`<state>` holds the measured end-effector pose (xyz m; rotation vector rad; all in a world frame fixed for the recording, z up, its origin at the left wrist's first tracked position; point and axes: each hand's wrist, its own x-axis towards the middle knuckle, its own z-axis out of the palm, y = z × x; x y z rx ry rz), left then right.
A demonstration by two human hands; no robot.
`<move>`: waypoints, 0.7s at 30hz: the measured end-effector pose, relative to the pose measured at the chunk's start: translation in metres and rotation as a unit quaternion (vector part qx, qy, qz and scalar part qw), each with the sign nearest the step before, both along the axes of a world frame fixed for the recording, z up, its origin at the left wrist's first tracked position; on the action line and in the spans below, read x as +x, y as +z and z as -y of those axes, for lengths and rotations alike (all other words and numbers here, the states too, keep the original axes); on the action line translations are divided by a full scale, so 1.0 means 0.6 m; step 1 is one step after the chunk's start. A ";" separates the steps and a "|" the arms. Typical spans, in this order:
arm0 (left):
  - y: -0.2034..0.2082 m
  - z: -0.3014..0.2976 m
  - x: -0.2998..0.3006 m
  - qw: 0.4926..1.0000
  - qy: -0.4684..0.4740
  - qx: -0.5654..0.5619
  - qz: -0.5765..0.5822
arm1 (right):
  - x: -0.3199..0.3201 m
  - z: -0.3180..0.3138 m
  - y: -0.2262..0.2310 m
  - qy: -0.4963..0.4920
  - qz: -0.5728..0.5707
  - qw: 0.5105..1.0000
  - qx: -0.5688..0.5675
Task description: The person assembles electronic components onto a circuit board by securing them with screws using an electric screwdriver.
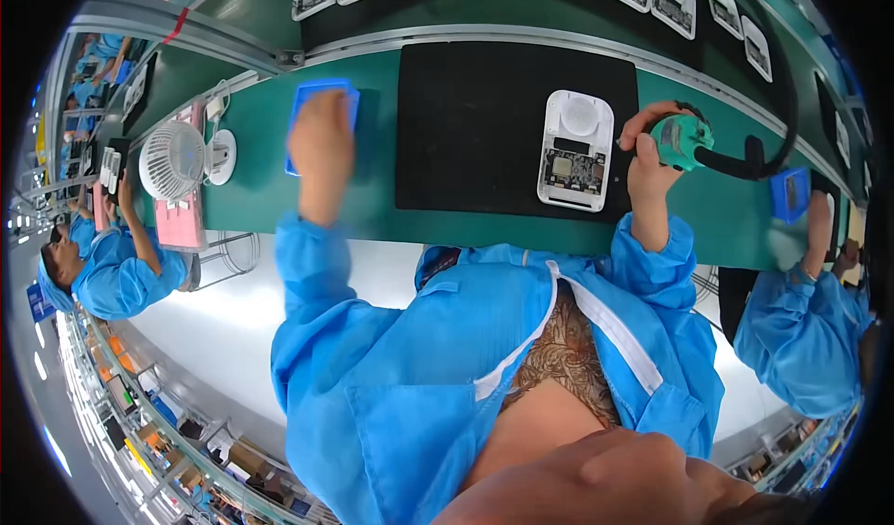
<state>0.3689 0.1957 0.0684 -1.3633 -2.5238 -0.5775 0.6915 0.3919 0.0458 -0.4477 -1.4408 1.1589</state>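
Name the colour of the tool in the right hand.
The tool is green and black, best seen in the head view.

A bright blue jacket (pixel 372 385) trimmed in white opens on a brown-and-black swirl-patterned shirt (pixel 563 367), above a green table (pixel 256 124) with a blue tray (pixel 292 160), black mat (pixel 466 134), white case (pixel 559 134), dark circuit board (pixel 575 171), turquoise-green tool (pixel 687 141) with black cable (pixel 792 106), white fan (pixel 172 162) and red tape (pixel 175 26) on grey metal.

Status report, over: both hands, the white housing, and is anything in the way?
Left hand over blue tray, grip hidden. Right hand grips green tool. White housing on black mat, board exposed. Black cord at tool, not over housing.
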 end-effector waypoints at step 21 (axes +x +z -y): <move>-0.065 -0.205 -0.311 0.973 -0.061 -0.209 -0.083 | -0.016 -0.009 0.021 0.042 -0.029 0.994 -0.097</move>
